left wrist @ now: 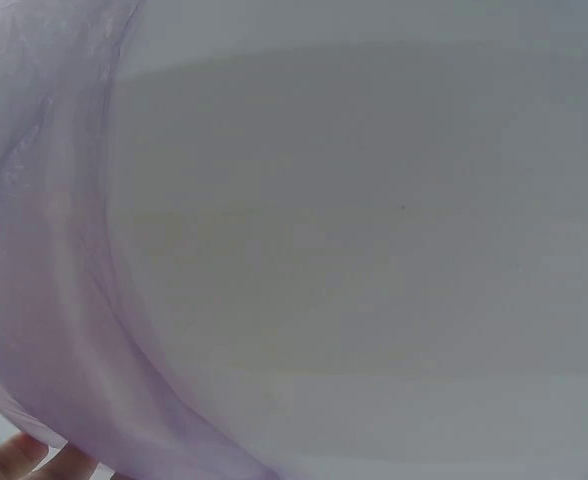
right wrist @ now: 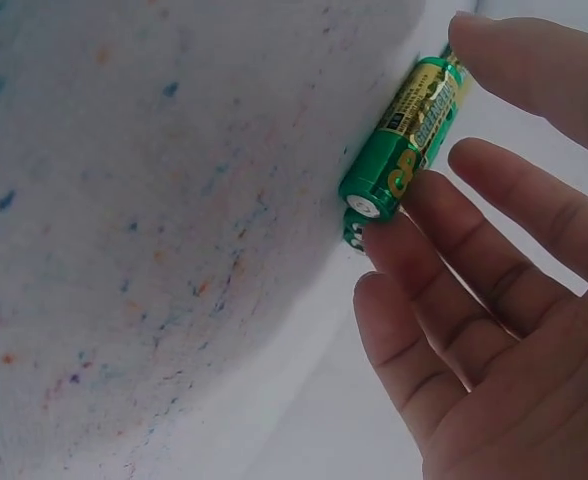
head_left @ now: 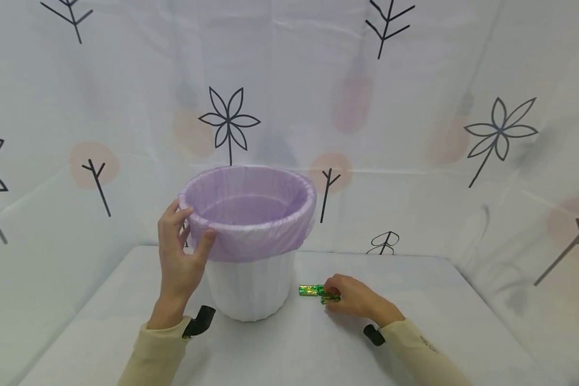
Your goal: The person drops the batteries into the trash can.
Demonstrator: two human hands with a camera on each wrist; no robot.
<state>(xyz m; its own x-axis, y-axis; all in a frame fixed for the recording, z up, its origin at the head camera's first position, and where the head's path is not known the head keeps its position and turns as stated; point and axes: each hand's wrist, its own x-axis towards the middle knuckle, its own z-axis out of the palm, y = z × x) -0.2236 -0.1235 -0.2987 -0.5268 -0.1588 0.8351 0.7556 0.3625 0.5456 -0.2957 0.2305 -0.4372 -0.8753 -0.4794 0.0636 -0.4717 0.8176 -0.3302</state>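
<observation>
A white bin [head_left: 251, 287] stands upright, a translucent purple bin liner [head_left: 251, 244] folded over its rim. My left hand [head_left: 178, 257] grips the rim at the left, thumb in front and fingers round the outer side. Its fingertips [left wrist: 59, 462] show beside the liner in the left wrist view. To the right of the bin, my right hand [head_left: 352, 297] is low over the table, its thumb and curved fingers about green-and-gold batteries [right wrist: 399, 140]. Another battery [head_left: 309, 290] points left from under the fingers. The hand partly covers the batteries, so how many it holds is unclear.
A white-covered table [head_left: 444, 321] carries the bin and batteries. Close behind and at both sides hangs a white curtain [head_left: 280, 80] printed with black flowers and twigs. White surface with small coloured specks [right wrist: 174, 250] fills the left of the right wrist view.
</observation>
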